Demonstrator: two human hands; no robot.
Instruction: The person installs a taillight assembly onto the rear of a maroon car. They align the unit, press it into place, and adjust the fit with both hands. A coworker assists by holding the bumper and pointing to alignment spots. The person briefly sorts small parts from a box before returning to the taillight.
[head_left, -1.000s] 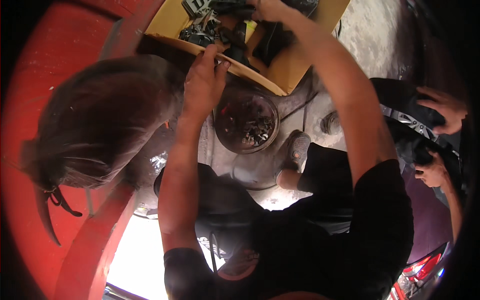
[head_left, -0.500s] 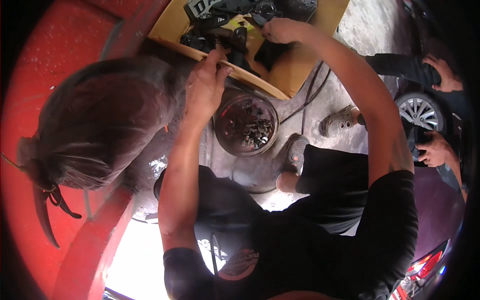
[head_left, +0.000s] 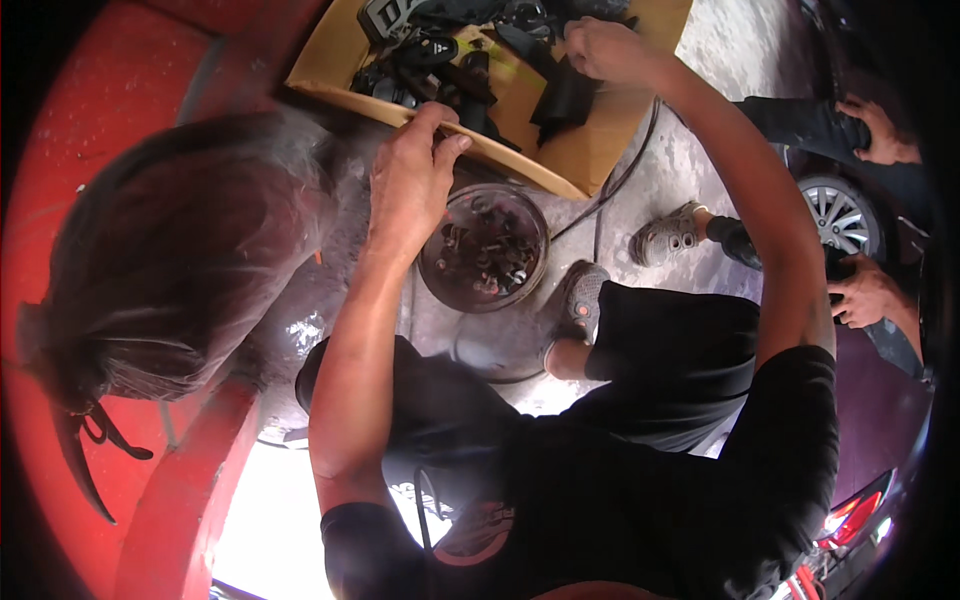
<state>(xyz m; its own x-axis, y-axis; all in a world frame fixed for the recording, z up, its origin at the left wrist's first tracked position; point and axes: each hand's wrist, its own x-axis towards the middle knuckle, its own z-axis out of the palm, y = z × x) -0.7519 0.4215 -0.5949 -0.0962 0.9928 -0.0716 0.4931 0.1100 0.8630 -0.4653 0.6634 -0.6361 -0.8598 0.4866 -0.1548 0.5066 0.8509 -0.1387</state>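
A cardboard box (head_left: 620, 140) full of dark parts stands in front of me. My left hand (head_left: 412, 175) grips its near rim, thumb and fingers on either side of the cardboard. Over the right part of the box, my right hand (head_left: 610, 50) is closed with the fingers bent downward; what they hold, if anything, is hidden. Just below those fingers lies a black piece (head_left: 565, 98), flat and angular. Black plastic parts (head_left: 435, 50) and a grey badge-like piece (head_left: 388, 18) fill the box's left side.
A round pan (head_left: 440, 290) of small metal hardware sits below the box. A stuffed dark plastic bag (head_left: 190, 260) leans at the left by a red surface (head_left: 110, 90). Another person's hands (head_left: 868, 292) and shoe (head_left: 668, 236) show at right, near a car wheel (head_left: 840, 215).
My right hand has moved right and slightly up within the box. The black pieces near it have shifted. My left hand keeps its hold on the rim.
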